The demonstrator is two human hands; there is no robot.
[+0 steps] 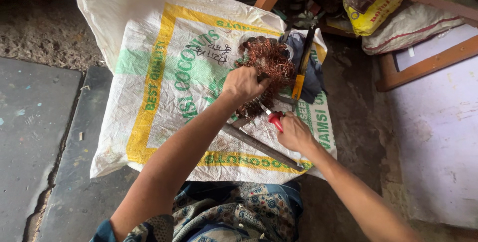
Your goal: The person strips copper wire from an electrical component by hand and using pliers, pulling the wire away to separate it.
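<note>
On the floor: woven white sack (pixel 164 97) with yellow and green print, spread flat. Tangled copper wire bundle (pixel 269 65) sits on its far right part, dark cloth (pixel 311 73) beside it. Left hand (pixel 242 84) reaches forward, forearm extended, fingers clenched on the wire. Right hand (pixel 295 133) nearer the body, wrist bent inward, grasping red-handled pliers (pixel 275 120), tip toward the wire. Metal rod (pixel 259 146) lies under both forearms.

The red-handled tool (pixel 275 120) has its tip lost in the copper wire (pixel 269 65); perhaps pliers; right-hand fingers (pixel 294 128) cover its grip.
</note>
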